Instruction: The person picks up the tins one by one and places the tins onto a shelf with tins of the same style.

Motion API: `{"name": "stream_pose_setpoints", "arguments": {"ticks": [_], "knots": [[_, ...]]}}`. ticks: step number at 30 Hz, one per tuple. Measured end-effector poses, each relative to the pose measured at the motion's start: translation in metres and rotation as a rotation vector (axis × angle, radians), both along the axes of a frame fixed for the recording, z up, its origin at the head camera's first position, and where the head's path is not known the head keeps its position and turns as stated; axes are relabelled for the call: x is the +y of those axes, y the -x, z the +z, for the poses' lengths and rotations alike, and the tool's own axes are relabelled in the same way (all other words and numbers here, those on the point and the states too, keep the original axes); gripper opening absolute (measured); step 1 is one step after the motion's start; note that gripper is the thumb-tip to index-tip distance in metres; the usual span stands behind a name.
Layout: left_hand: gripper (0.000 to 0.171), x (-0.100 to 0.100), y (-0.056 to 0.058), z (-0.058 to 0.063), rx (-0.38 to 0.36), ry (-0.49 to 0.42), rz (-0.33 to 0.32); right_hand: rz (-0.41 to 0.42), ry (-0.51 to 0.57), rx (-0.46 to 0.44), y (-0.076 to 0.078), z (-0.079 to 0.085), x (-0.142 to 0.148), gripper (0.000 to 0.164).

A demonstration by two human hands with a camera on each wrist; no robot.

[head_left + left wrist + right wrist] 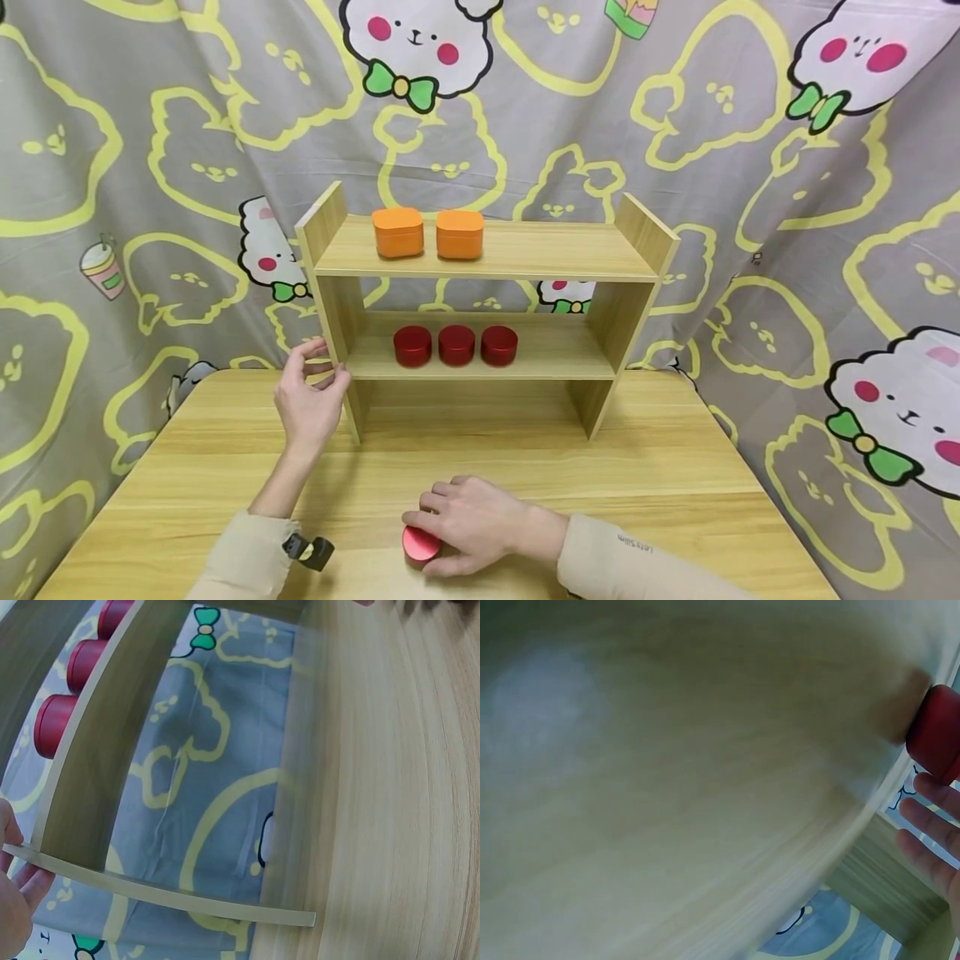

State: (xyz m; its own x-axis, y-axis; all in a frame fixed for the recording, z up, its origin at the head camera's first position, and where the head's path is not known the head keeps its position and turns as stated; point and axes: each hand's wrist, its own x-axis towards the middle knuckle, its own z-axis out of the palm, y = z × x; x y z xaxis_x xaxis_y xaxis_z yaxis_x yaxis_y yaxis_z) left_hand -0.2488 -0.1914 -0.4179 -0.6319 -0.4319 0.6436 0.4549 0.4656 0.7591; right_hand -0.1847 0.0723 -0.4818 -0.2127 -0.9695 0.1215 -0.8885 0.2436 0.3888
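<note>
A small wooden shelf unit (555,250) stands on the table. My left hand (309,404) holds the front edge of its left side panel at about the middle shelf's height; in the left wrist view the thumb and fingers (34,889) pinch that panel (172,895) from both sides. Near the table's front, my right hand (480,521) grips a round red tin (422,543) between thumb and index finger. The right wrist view shows this tin (936,731) at the right edge, other fingers (928,825) spread beside it. Whether its base touches the table, I cannot tell.
Three dark red tins (456,346) stand in a row on the middle shelf. Two orange boxes (460,235) with rounded corners sit on the top shelf, left of centre. A patterned grey curtain (555,108) hangs behind and beside the wooden table (660,467).
</note>
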Motion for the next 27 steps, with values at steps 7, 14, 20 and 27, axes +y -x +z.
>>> {"name": "stream_pose_setpoints", "arguments": {"ticks": [7,14,20,27], "knots": [[0.039,0.0,0.0,0.0,0.001,-0.001,-0.001,-0.004,0.031,-0.037,0.0,-0.001,0.0,0.058],[0.039,0.0,-0.001,0.0,0.002,-0.004,-0.005,-0.015,0.038,-0.072,0.0,-0.003,0.003,0.057],[0.039,0.0,-0.002,0.0,-0.004,-0.002,-0.006,-0.026,0.049,-0.078,0.0,-0.003,0.012,0.056],[0.039,0.0,-0.002,0.001,-0.015,-0.001,-0.007,-0.017,0.102,-0.069,0.001,-0.001,0.024,0.055]]}}
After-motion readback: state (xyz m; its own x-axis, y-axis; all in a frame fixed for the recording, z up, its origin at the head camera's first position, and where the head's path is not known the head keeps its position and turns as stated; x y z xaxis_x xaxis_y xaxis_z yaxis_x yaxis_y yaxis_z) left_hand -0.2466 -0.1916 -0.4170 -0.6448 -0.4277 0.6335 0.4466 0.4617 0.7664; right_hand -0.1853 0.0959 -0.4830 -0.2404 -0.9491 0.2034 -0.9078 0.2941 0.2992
